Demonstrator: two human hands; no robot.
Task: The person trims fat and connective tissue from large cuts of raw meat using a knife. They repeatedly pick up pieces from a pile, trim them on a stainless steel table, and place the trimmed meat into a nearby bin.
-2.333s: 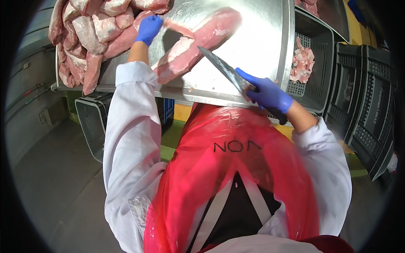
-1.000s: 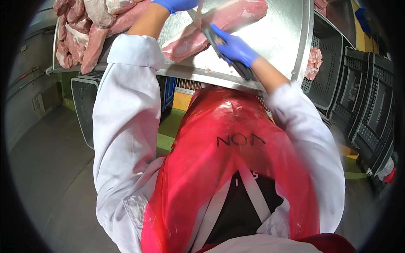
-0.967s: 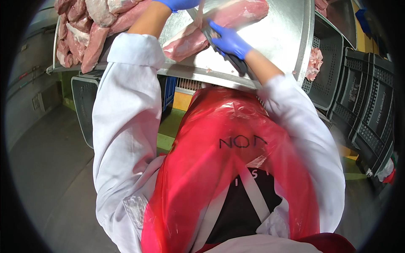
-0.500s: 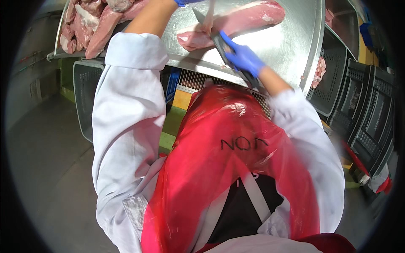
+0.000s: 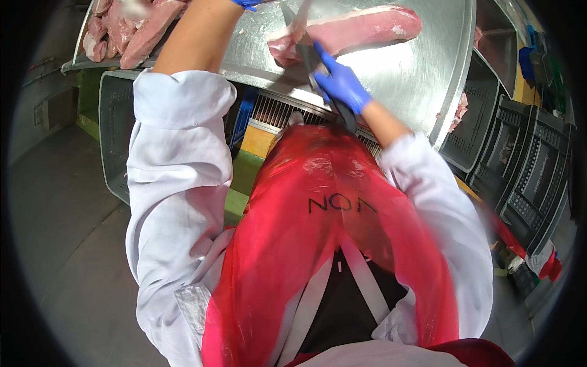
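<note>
A long piece of pink pork with a white fatty edge lies across the metal worktop. My right hand, in a blue glove, is closed around the black handle of a knife, index finger stretched along it. The blade points up and left, over the left end of the pork. A thin pale strip rises from that end beside the blade, its upper end beyond the frame. Only the blue cuff edge of my left hand shows at the top; its fingers are out of view.
Several meat pieces are heaped at the worktop's left. A grey crate stands below them. At the right are another grey crate with meat scraps and stacked black crates. The metal worktop's front edge lies before my red apron.
My right hand and the knife have moved a little left relative to the pork. The whole view has shifted slightly. My left hand stays at the top edge.
</note>
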